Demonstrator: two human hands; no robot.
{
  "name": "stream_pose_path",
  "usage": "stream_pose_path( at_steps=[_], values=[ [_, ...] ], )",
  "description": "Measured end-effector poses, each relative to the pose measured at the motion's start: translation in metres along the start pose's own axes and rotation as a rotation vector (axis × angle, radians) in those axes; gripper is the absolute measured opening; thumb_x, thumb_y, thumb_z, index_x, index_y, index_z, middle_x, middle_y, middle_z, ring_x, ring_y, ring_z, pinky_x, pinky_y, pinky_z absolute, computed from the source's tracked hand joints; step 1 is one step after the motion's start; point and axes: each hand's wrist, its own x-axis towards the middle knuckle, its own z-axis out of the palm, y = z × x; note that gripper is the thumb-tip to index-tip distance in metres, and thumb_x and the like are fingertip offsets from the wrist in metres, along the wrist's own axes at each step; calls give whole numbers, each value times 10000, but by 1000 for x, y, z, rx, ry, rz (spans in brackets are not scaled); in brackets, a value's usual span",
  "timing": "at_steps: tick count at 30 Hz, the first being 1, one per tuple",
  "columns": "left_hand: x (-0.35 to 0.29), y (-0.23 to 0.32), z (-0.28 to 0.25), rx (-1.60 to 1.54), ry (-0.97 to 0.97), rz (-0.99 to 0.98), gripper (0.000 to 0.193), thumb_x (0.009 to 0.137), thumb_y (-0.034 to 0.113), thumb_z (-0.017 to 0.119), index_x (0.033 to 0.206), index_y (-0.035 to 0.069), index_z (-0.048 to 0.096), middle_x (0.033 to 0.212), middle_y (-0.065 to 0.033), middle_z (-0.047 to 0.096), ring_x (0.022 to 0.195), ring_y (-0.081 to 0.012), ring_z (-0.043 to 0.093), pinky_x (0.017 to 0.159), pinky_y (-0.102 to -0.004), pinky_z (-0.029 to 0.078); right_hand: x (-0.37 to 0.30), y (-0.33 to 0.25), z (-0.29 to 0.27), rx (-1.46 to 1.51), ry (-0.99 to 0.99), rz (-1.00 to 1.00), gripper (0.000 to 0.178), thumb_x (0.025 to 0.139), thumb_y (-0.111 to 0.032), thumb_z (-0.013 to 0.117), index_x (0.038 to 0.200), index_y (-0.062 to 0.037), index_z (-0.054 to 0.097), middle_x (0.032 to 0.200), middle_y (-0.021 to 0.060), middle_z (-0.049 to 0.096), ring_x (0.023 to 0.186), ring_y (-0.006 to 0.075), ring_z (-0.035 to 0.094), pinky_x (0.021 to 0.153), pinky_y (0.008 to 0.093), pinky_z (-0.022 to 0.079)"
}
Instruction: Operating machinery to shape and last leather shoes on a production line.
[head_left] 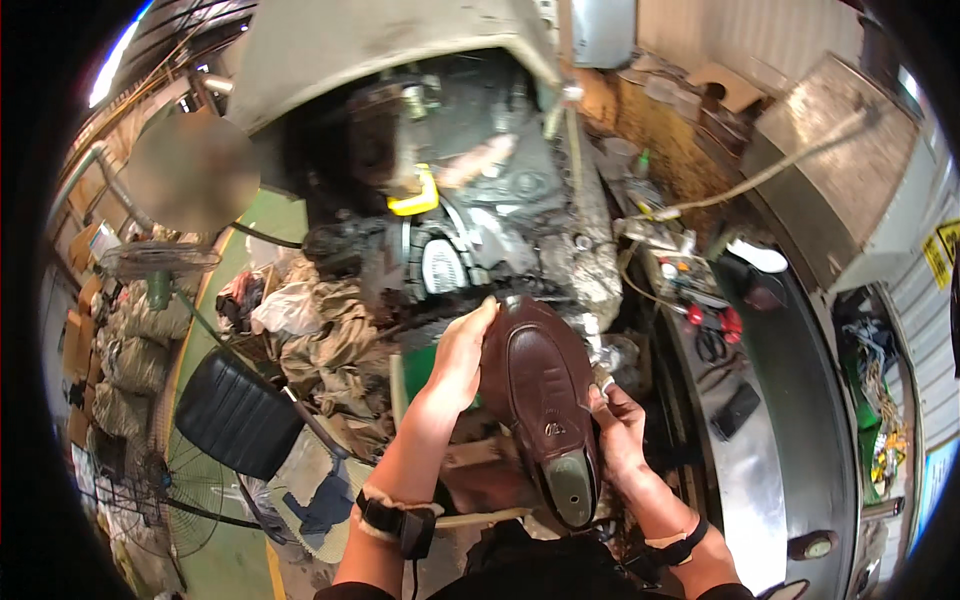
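A dark brown leather shoe [545, 375] is held up in front of me, toe pointing away and heel toward my body. A grey-green form [570, 485] with a small round hole fills its opening. My left hand [464, 348] grips the shoe along the left side near the toe, fingers partly hidden behind it. At the shoe's right side, my right hand [620, 428] is closed, thumb and fingers pinched around a small pale piece [602, 379]. That piece is too small to name.
Beyond the shoe stands a dark, hooded machine [500, 240] with a yellow bracket [418, 192]. On the right bench [745, 480] lie scissors [711, 346] and a black phone [737, 411]. A black chair [238, 412], crumpled cloths [325, 340] and a fan [185, 500] are at left.
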Motion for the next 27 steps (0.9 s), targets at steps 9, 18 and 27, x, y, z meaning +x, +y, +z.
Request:
stream_pose_path(
  at_steps=[9,18,27],
  values=[
    [4,68,-103,193,415,510,381,964,133,693,1284,-66,644,1206,-84,700,1088,-144,640,994,-274,465,67,40,135,175,-153,107,301,978,-126,676,1258,-15,658,1095,51,723,925,132,676,830,274,546],
    [2,14,-110,-279,561,27,360,981,343,648,1128,20,703,1038,-81,722,831,-187,679,733,-338,548,122,67,176,225,12,152,321,995,-91,644,1307,-38,596,1126,51,677,952,141,646,849,304,544],
    [42,11,-122,-579,454,-54,318,997,306,600,1131,30,680,1090,-109,708,965,-247,678,867,-389,552,152,70,185,284,120,253,192,985,-40,646,1156,-102,586,1028,23,623,934,130,616,861,279,537]
  ],
)
